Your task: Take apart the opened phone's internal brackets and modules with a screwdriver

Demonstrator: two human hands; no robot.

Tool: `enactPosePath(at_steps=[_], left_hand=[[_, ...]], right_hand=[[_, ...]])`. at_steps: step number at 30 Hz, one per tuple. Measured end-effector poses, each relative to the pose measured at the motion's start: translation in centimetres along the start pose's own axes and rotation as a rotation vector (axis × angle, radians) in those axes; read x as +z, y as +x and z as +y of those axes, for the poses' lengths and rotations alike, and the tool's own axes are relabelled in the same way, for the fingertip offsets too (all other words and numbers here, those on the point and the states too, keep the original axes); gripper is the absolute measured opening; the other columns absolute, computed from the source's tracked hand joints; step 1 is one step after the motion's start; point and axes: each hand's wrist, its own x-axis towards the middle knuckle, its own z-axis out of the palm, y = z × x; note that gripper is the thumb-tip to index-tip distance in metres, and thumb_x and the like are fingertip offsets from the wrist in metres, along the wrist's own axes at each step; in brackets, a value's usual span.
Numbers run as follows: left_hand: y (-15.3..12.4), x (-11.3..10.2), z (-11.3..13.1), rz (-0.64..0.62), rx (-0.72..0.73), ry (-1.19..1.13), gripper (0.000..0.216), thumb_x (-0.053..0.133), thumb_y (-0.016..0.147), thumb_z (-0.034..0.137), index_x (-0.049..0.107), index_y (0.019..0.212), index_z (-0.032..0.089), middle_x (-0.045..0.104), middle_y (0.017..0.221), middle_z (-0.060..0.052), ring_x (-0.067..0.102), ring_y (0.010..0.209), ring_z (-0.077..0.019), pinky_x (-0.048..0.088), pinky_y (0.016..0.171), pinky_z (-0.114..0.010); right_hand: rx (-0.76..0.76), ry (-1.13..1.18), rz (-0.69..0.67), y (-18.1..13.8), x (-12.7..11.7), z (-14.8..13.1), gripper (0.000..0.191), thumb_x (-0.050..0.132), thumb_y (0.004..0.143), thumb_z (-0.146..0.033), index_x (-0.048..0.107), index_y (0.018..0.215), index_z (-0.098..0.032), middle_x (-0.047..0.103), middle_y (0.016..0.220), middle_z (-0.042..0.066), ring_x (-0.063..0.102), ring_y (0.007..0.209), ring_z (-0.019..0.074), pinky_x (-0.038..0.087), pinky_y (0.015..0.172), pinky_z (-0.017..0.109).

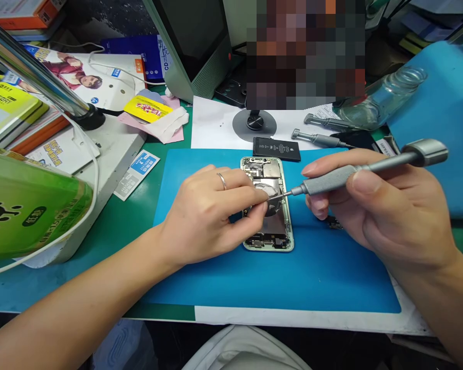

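An opened phone (pixel 268 226), its inner parts bare, lies on the blue mat (pixel 293 285). My right hand (pixel 393 205) grips a grey precision screwdriver (pixel 332 178), held nearly level with its tip pointing left over the phone. Above the phone's middle, my left hand (pixel 219 210) has its thumb and forefinger pinched together at the screwdriver tip. Whatever lies between those fingertips is too small to make out. A ring sits on one finger of that hand. Just behind the phone lies a flat black battery (pixel 277 149).
Two more grey screwdrivers (pixel 318 137) lie at the back right, near a glass jar (pixel 384 97). A round dark stand base (pixel 254 125) is behind the battery. On the left are a green carton (pixel 34 205), a metal lamp post (pixel 42 67) and a white cable.
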Motion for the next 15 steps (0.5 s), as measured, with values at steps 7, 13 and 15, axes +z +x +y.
enactPosePath(at_steps=[7,13,15], left_hand=[[-0.12,0.16,-0.07,0.007,0.001,0.005,0.013,0.066,0.094,0.013,0.076,0.087,0.015,0.078,0.082,-0.003,0.072,0.072,-0.0142,0.052,0.069,-0.029],[-0.11,0.05,-0.07,0.004,-0.007,0.01,0.014,0.065,0.095,0.014,0.076,0.087,0.017,0.078,0.083,-0.002,0.072,0.072,-0.0137,0.052,0.07,-0.029],[-0.09,0.06,-0.06,0.006,-0.007,0.014,0.013,0.066,0.094,0.014,0.076,0.087,0.017,0.078,0.083,-0.002,0.072,0.072,-0.0138,0.052,0.069,-0.029]], right_hand=[[-0.005,-0.018,-0.001,0.0,-0.03,0.06,0.022,0.076,0.092,-0.05,0.085,0.099,-0.031,0.071,0.075,0.0,0.063,0.06,0.011,0.05,0.049,0.025],[-0.012,-0.022,0.0,-0.02,0.07,0.18,0.022,0.075,0.092,-0.05,0.085,0.099,-0.031,0.07,0.074,-0.001,0.062,0.059,0.011,0.048,0.048,0.025],[-0.009,-0.021,0.001,0.01,0.06,0.19,0.022,0.075,0.092,-0.05,0.085,0.099,-0.031,0.07,0.075,-0.001,0.063,0.059,0.0111,0.048,0.048,0.026]])
